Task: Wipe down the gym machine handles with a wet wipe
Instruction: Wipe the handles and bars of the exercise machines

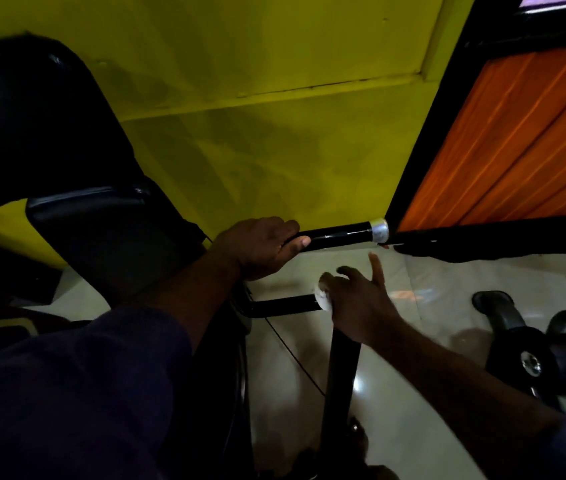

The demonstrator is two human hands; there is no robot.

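Note:
A black machine handle [338,235] with a silver end cap [379,230] runs level across the middle of the view. My left hand [260,247] grips its near end, thumb under the bar. Below and to the right, my right hand [361,303] holds a small white wet wipe [322,297] bunched against the palm, with the index finger sticking up. That hand is over the end of a lower black bar [285,305] and is apart from the upper handle.
Black padded seat and backrest [101,230] fill the left. A yellow wall [257,133] stands behind, with an orange panel [517,150] in a black frame at right. Another machine's black parts [524,344] sit on the glossy pale floor at lower right.

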